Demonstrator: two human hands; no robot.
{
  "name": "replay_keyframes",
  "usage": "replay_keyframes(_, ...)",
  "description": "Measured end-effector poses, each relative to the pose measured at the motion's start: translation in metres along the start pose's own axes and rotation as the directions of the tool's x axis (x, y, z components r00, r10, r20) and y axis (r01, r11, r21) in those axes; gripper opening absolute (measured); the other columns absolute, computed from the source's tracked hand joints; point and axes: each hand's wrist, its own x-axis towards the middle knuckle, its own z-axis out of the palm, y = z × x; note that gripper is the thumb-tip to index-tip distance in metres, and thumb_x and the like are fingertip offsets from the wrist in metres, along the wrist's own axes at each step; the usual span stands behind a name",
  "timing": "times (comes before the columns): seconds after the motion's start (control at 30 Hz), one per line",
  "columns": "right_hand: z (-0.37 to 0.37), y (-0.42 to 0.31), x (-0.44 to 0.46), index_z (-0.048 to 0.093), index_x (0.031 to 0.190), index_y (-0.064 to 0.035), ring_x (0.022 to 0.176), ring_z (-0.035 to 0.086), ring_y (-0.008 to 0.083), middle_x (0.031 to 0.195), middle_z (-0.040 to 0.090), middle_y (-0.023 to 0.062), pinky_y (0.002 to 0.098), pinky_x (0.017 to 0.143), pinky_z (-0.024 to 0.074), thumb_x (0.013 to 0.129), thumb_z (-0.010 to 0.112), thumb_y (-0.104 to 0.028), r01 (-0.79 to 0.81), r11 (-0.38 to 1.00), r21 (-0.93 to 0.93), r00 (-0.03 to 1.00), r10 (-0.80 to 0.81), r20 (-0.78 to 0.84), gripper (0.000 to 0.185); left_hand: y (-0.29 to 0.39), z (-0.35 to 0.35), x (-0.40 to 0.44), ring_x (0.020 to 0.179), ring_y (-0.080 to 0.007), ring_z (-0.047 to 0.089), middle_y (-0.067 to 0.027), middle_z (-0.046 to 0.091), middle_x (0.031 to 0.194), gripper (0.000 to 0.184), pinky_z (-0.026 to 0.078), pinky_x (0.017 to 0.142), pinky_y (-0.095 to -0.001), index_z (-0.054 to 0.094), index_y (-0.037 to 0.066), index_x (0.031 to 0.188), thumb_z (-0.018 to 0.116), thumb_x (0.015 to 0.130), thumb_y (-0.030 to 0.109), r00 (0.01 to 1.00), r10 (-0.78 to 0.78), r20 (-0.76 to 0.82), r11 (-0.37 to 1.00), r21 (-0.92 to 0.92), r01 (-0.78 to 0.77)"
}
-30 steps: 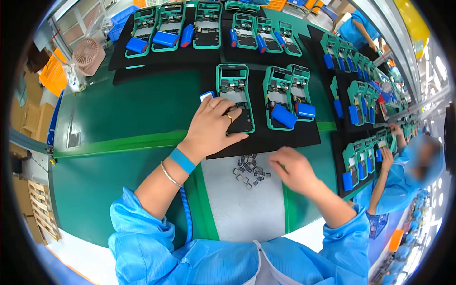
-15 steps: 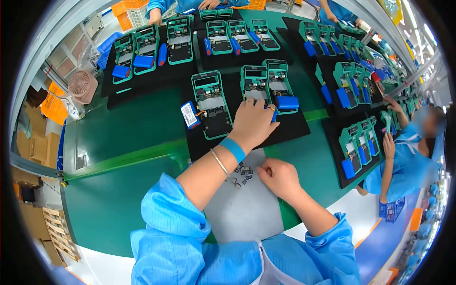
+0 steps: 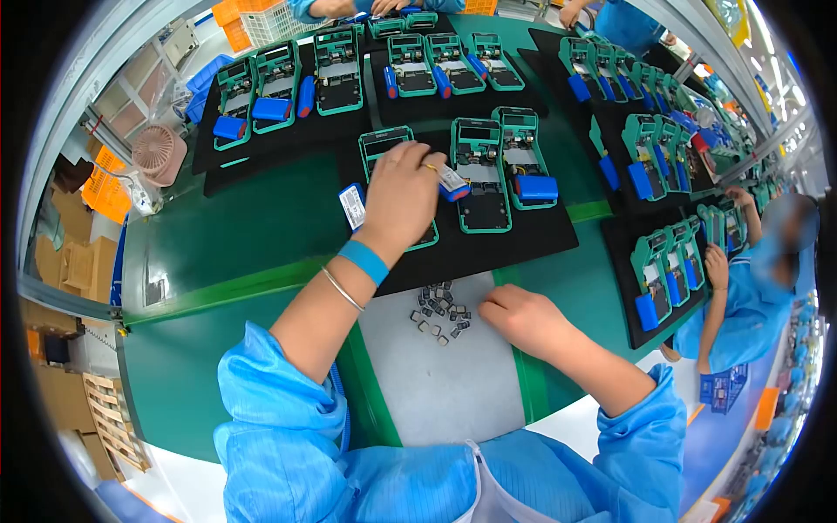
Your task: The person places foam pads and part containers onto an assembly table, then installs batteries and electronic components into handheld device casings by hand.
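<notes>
1. worktop (image 3: 214,231): deep green, brighter green stripes
2. casings (image 3: 482,210): kinda teal green
3. battery packs (image 3: 536,187): super bright blue
4. mats (image 3: 530,240): black
5. fan (image 3: 158,155): dusty pink
6. sleeves (image 3: 277,379): light blue, lol

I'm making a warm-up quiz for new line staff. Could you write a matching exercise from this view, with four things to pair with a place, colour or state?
Things
1. Fan
2. Small parts
3. Left hand
4. Right hand

Places, colours, states
A. Reaching over a green housing, covering much of it
B. Fingers curled, just to the right of the loose pile
C. Pink, with a round grille
D. Scattered on the grey strip

Right pairs: 1-C; 2-D; 3-A; 4-B
</notes>
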Motion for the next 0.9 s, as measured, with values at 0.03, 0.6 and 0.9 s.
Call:
replay_keyframes(0.03, -0.004, -0.001, 0.002, 0.061, 0.086, -0.0038, 0.087, 0.063, 0.0266, 0.092, 0.061, 0.0093, 0.0344, 0.070, 0.0558, 0.074, 0.061, -0.007, 0.035, 0.999, -0.034, 0.999, -0.034, 0.029, 0.013, 0.012, -0.006, 0.003, 0.111, -0.0364, 0.056, -0.0172, 0.063, 0.115, 0.026, 0.044, 0.099, -0.0460, 0.066, 0.003, 0.110, 0.063, 0.086, 0.013, 0.999, 0.032, -0.002, 0.999, -0.024, -0.032)
replay_keyframes(0.6, -0.054, 0.028, 0.046, 0.058, 0.081, -0.0068, 0.073, 0.063, 0.0258, 0.076, 0.057, 0.0073, 0.0375, 0.060, 0.0528, 0.072, 0.063, -0.005, 0.138, 0.985, -0.103, 0.983, -0.149, -0.111, 0.011, 0.041, 0.015, -0.017, 0.130, -0.0478, 0.042, -0.0176, 0.054, 0.124, 0.059, 0.044, 0.104, -0.0492, 0.060, 0.012, 0.132, 0.066, 0.086, 0.050, 0.925, 0.031, 0.378, 0.999, -0.037, -0.019)
replay_keyframes(0.9, -0.032, 0.115, 0.121, 0.066, 0.084, -0.0088, 0.078, 0.063, 0.0231, 0.083, 0.057, 0.0033, 0.0345, 0.061, 0.0535, 0.080, 0.071, -0.010, 0.035, 0.972, -0.233, 0.942, -0.110, -0.318, 0.007, 0.042, 0.019, -0.022, 0.132, -0.0490, 0.040, -0.0223, 0.054, 0.127, 0.062, 0.037, 0.110, -0.0505, 0.061, 0.001, 0.126, 0.066, 0.086, 0.048, 0.937, 0.010, 0.348, 0.997, -0.072, 0.016)
